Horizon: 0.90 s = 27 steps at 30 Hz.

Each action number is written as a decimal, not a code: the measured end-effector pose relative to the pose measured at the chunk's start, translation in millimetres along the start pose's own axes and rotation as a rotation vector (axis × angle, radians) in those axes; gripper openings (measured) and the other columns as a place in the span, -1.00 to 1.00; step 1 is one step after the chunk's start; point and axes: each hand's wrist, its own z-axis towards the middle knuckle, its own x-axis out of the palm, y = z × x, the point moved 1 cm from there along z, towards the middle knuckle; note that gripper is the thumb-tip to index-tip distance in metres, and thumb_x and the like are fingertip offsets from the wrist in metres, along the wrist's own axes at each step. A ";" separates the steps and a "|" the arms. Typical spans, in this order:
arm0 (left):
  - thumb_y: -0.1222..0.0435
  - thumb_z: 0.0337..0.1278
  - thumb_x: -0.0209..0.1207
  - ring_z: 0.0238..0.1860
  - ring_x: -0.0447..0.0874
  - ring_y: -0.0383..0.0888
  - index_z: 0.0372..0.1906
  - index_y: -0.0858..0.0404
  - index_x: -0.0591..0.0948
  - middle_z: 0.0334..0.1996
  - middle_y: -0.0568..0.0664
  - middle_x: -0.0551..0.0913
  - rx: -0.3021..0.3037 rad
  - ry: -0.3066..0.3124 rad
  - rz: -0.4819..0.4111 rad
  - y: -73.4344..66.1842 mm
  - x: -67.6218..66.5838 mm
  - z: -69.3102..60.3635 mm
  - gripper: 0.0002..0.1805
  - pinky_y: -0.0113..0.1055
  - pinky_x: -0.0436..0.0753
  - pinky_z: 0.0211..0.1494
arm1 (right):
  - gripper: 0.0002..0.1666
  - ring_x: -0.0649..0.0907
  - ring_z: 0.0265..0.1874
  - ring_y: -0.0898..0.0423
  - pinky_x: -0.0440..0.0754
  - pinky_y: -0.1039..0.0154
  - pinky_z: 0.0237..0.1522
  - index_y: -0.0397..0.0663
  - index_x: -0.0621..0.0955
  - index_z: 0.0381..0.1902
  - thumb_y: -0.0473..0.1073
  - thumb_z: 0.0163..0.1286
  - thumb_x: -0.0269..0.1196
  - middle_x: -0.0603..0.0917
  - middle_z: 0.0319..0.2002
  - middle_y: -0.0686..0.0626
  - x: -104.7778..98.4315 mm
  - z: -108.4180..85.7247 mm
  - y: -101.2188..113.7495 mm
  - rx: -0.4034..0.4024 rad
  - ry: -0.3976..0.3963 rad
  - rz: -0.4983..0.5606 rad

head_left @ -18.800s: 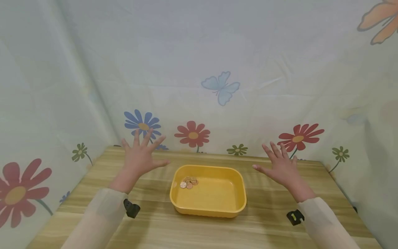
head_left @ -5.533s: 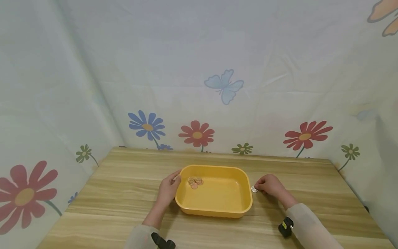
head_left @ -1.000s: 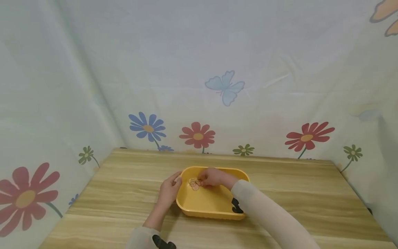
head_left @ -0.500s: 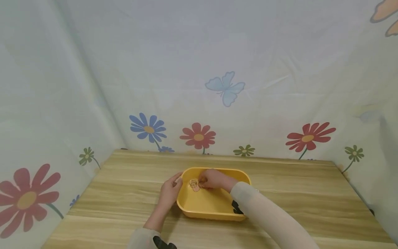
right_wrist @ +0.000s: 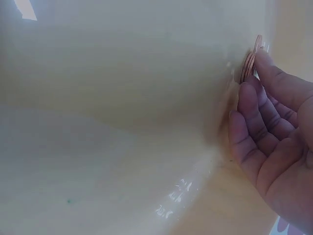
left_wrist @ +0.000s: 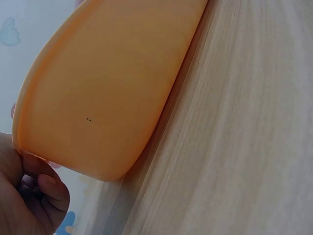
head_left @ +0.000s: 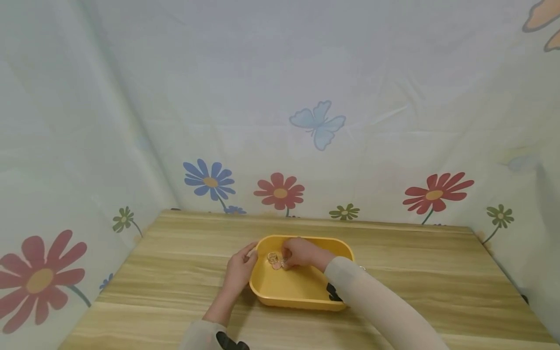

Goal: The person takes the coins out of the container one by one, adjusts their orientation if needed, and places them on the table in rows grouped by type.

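Left hand (head_left: 239, 268) curled on one tub (head_left: 297, 303), right hand (head_left: 302, 252) tight round perhaps four coins (right_wrist: 248, 67)

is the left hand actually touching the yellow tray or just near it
Touching. The left wrist view shows it: the left hand meets the end of the yellow tray at the rim, with no gap there.

An off-white sleeve (head_left: 385, 305) showed at the lower right, a matching cuff (head_left: 199, 335) bottom left of centre, each with a black device (head_left: 333, 292).
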 end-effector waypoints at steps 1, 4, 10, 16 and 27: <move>0.29 0.48 0.06 -0.63 0.57 -0.16 0.39 0.33 0.51 -0.47 0.29 0.70 0.000 0.000 -0.001 0.0 0.3 0.2 -0.53 -0.38 0.61 -0.58 | -0.81 0.44 -0.49 0.22 0.39 0.41 -0.41 -0.13 0.64 -0.41 -0.27 0.18 0.50 0.57 -0.51 0.07 -0.1 0.0 -0.4 0.009 -0.001 0.002; 0.29 0.48 0.06 -0.62 0.59 -0.16 0.39 0.34 0.50 -0.45 0.31 0.71 0.000 0.003 -0.002 -0.3 1.2 0.5 -0.53 -0.36 0.63 -0.56 | -0.84 0.48 -0.53 0.23 0.42 0.43 -0.45 -0.15 0.65 -0.43 -0.29 0.24 0.46 0.63 -0.50 0.03 -0.8 -0.4 -1.1 0.019 -0.004 0.033; 0.30 0.49 0.06 -0.56 0.66 -0.13 0.39 0.35 0.50 -0.35 0.34 0.74 -0.012 0.000 0.001 -1.4 0.6 -0.8 -0.53 -0.26 0.71 -0.51 | -0.85 0.62 -0.57 0.17 0.51 0.47 -0.50 -0.24 0.65 -0.42 -0.35 0.39 0.30 0.72 -0.50 -0.10 -4.1 -2.9 -0.7 0.009 0.017 0.071; 0.28 0.50 0.06 -0.59 0.63 -0.15 0.40 0.32 0.50 -0.36 0.32 0.74 -0.019 0.011 -0.004 -0.2 -0.1 -1.6 -0.53 -0.28 0.69 -0.53 | -0.81 0.67 -0.56 0.12 0.52 0.50 -0.50 -0.27 0.65 -0.43 -0.35 0.43 0.26 0.73 -0.50 -0.14 -6.8 -4.6 -0.5 -0.017 0.048 0.076; 0.29 0.49 0.07 -0.61 0.60 -0.13 0.39 0.33 0.51 -0.41 0.32 0.72 -0.009 0.007 -0.007 0.2 -0.2 -1.7 -0.53 -0.34 0.63 -0.58 | -0.82 0.43 -0.58 0.30 0.37 0.50 -0.46 -0.24 0.66 -0.40 -0.32 0.45 0.23 0.64 -0.54 -0.03 -18.5 -5.4 -0.8 -0.038 0.084 0.020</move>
